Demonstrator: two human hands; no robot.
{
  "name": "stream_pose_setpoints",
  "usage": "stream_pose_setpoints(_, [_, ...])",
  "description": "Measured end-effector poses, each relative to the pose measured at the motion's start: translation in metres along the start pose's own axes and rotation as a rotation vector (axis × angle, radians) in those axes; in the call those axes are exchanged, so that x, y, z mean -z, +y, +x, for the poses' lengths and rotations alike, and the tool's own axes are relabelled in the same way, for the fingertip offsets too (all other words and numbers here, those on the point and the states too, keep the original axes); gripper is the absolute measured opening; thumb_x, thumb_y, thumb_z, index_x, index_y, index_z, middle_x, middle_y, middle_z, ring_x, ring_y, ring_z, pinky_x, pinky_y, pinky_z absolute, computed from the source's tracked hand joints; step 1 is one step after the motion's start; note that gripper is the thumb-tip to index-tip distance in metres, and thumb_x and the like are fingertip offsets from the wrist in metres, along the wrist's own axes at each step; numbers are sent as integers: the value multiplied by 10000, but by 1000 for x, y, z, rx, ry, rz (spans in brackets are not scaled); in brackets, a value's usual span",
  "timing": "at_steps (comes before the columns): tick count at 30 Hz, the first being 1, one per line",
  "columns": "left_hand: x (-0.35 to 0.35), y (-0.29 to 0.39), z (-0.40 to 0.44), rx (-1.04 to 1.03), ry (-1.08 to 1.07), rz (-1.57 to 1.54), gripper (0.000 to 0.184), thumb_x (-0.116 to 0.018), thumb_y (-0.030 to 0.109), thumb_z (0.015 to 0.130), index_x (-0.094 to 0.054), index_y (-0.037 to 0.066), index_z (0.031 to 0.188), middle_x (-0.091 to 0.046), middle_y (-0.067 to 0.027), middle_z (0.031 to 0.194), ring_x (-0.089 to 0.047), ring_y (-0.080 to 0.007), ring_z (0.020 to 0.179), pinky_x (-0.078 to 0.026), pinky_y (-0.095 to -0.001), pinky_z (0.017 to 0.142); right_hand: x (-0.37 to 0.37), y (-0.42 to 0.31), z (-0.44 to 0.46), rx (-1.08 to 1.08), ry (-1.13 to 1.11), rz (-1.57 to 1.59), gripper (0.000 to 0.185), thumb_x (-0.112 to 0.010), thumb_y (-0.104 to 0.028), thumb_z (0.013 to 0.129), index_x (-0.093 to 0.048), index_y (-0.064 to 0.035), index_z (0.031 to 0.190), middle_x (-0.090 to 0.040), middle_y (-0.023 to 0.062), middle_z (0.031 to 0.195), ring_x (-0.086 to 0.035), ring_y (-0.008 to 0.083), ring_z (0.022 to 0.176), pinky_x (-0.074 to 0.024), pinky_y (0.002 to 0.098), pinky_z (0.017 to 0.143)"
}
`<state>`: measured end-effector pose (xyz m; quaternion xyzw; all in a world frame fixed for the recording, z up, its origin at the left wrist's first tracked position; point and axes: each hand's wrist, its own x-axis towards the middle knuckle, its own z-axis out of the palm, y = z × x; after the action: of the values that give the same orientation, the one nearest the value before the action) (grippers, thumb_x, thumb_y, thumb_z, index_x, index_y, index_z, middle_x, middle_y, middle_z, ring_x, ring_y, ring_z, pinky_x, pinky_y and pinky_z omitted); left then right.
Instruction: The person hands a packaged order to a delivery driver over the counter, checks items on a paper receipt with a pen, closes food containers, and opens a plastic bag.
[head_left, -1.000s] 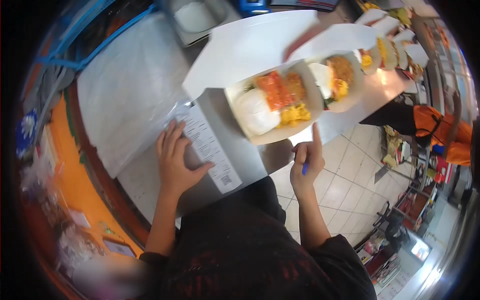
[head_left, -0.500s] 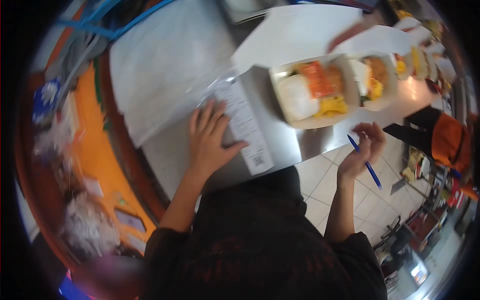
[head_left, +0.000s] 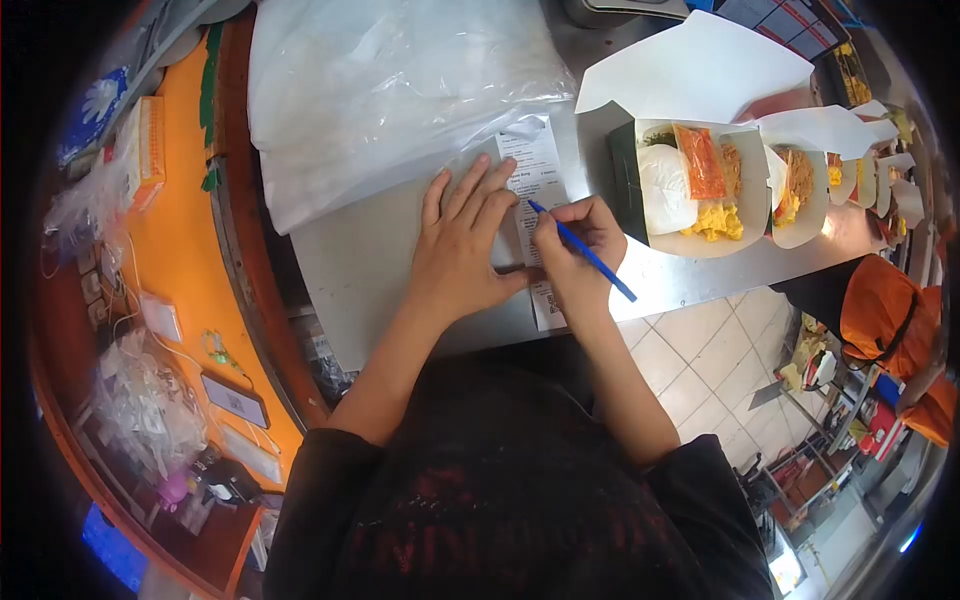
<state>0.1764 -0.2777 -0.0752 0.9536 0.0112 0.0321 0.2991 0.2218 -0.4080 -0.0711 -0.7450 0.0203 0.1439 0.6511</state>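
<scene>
A long printed receipt [head_left: 537, 170] lies on the metal counter [head_left: 375, 235]. My left hand [head_left: 465, 240] rests flat with its fingers spread, fingertips and thumb on the receipt's left side. Pinched in my right hand [head_left: 582, 255] is a blue pen [head_left: 590, 257], its tip at the receipt's printed lines. My right hand covers part of the slip's lower half. Just to the right stands an open food box [head_left: 640, 185] with white rice, a red sauce packet [head_left: 702, 163], yellow egg and a brown fried piece.
Clear plastic bags [head_left: 400, 90] cover the counter's upper left. More open food boxes [head_left: 800, 190] line up to the right. A person in orange [head_left: 880, 310] stands at the far right. An orange shelf [head_left: 190, 240] at left holds a phone [head_left: 234, 400] and crumpled plastic.
My right hand has moved left with the pen, from beyond the counter's edge onto the receipt. My left hand stays on the slip. The camera view has shifted, so the boxes appear farther right.
</scene>
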Motion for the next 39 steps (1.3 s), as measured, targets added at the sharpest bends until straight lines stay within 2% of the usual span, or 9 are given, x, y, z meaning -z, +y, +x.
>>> stream_pose_setpoints(7, [1,0,0,10,10,-46,628,-797,372,528,-506,110,1018,-406,-36,1364,-295,-218,1314,-153,-459,1085,5,4,5,-18,-145,64,133,-628,23,760,-509,-11,710,-566,14,679,-493,31,616,-402,180,570])
stream_pose_setpoints(11, [-1,-1,0,7,11,-26,621,-786,385,539,-501,116,1021,-409,-34,1360,-296,-212,1313,-151,-452,1087,0,7,0,208,86,-150,146,-629,-18,748,-504,-5,672,-512,29,568,-448,34,541,-375,212,486])
stream_pose_setpoints(18, [1,-1,1,1,-1,-14,626,-783,383,538,-505,110,1028,-412,-36,1356,-300,-208,1311,-151,-453,1087,-1,9,0,239,59,-160,169,-630,-32,746,-484,-4,666,-492,48,546,-441,43,515,-368,228,461])
stream_pose_setpoints(21, [-1,0,0,5,9,-20,629,-785,378,535,-507,106,1030,-408,-35,1358,-293,-209,1314,-152,-456,1085,0,5,-4,240,134,-285,170,-630,-25,754,-484,-11,667,-499,24,559,-437,33,526,-366,216,471])
stream_pose_setpoints(24, [-2,-2,0,-9,35,-33,628,-787,375,533,-509,102,1026,-406,-35,1360,-291,-215,1315,-156,-460,1083,3,7,-5,60,30,29,161,-622,20,766,-492,-25,681,-553,19,693,-469,38,611,-390,186,577])
stream_pose_setpoints(33, [1,0,0,5,-6,-39,641,-791,384,539,-504,99,1035,-405,-41,1359,-282,-220,1319,-158,-465,1080,4,17,-6,69,57,73,147,-604,35,764,-490,-20,687,-546,22,681,-475,39,596,-388,182,551])
stream_pose_setpoints(35, [-1,-2,0,-14,3,15,656,-793,401,536,-489,101,1035,-396,-40,1367,-274,-220,1324,-145,-465,1085,5,13,-7,9,-135,0,136,-599,42,752,-495,-15,686,-541,24,673,-474,41,593,-384,186,543])
stream_pose_setpoints(37, [0,-2,0,-10,-7,-6,710,-792,409,532,-479,97,1088,-390,-47,1372,-274,-221,1324,-138,-465,1086,18,12,-12,277,-48,-74,106,-544,40,780,-494,-13,703,-538,38,669,-470,68,580,-376,198,556])
stream_pose_setpoints(39, [0,-1,0,-6,-12,-22,764,-791,418,528,-470,93,1141,-383,-53,1377,-275,-223,1324,-131,-464,1087,33,2,-11,289,20,11,112,-538,-13,803,-494,-22,700,-532,43,641,-465,75,572,-370,205,565])
